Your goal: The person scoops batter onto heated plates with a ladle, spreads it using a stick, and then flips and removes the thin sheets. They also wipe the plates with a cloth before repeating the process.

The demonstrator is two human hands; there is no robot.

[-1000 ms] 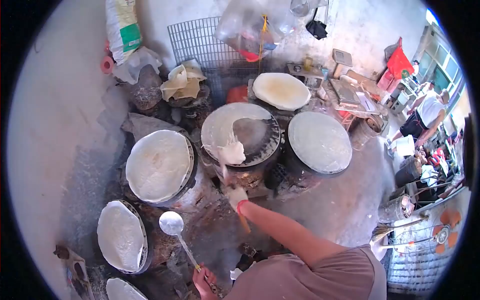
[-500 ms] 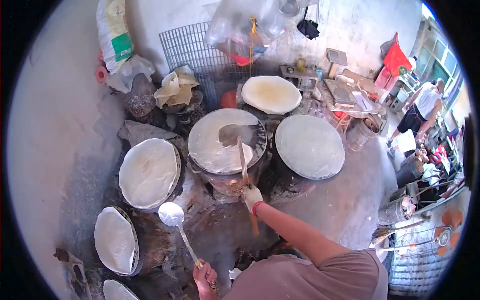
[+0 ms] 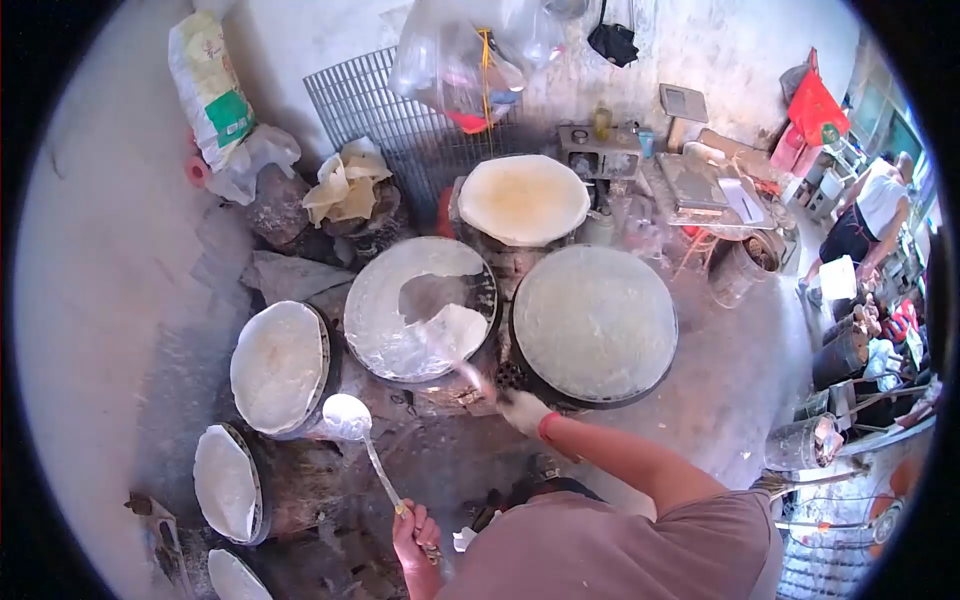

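the gloved right hand (image 3: 522, 410) is closed around a thin wooden spreader (image 3: 462, 372), whose blurred tip rests on wet white batter (image 3: 452, 330) on the middle round griddle (image 3: 420, 307). just below that griddle, the bare left hand (image 3: 415, 527) is fisted around the handle of a long metal ladle (image 3: 348, 417), its shiny round bowl coated white.

- The ladle (image 3: 347, 416) is shiny metal, with wet white batter in its bowl.
- The round griddle (image 3: 420, 308) is dark and looks wet and glossy where the thin batter is spread.
- The wire rack (image 3: 385, 105) is grey metal.
- The plastic bag (image 3: 455, 50) is clear and shiny.
- The floor (image 3: 90, 300) is rough, dull grey.
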